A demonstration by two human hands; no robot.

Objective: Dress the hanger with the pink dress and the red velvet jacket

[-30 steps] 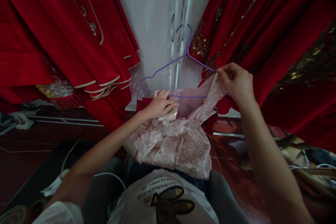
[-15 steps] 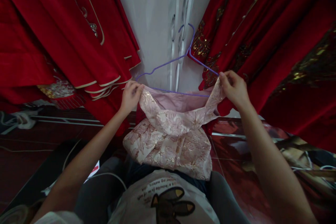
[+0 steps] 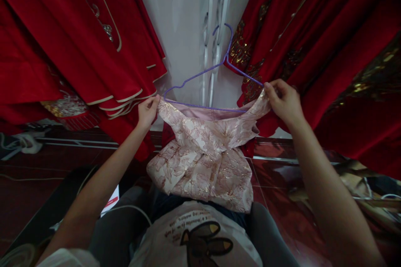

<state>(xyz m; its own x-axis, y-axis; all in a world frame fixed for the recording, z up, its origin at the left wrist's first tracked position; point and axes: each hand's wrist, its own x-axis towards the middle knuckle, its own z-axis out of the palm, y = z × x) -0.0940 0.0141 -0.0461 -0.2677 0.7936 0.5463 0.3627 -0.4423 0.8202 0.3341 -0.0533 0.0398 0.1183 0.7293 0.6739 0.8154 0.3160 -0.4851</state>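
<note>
A pink brocade garment (image 3: 205,154) with gold flower patterns hangs down over my lap. Its top edge is stretched along the bar of a purple wire hanger (image 3: 200,77). My left hand (image 3: 146,112) pinches the garment's left corner at the hanger's left end. At the hanger's right end my right hand (image 3: 283,102) grips the garment's right corner. Both hands are closed on the cloth, and the hanger's hook points up and away from me.
Red embroidered garments (image 3: 78,46) hang at the left, and more red ones with gold trim (image 3: 313,41) at the right. A white wall (image 3: 184,21) with white straps lies between them. Dark red floor tiles (image 3: 28,187) and cables (image 3: 376,198) lie below.
My left hand moved from the middle of the garment out to the left end of the hanger, pulling the cloth's top edge taut along the bar. My right hand stayed at the right end.
</note>
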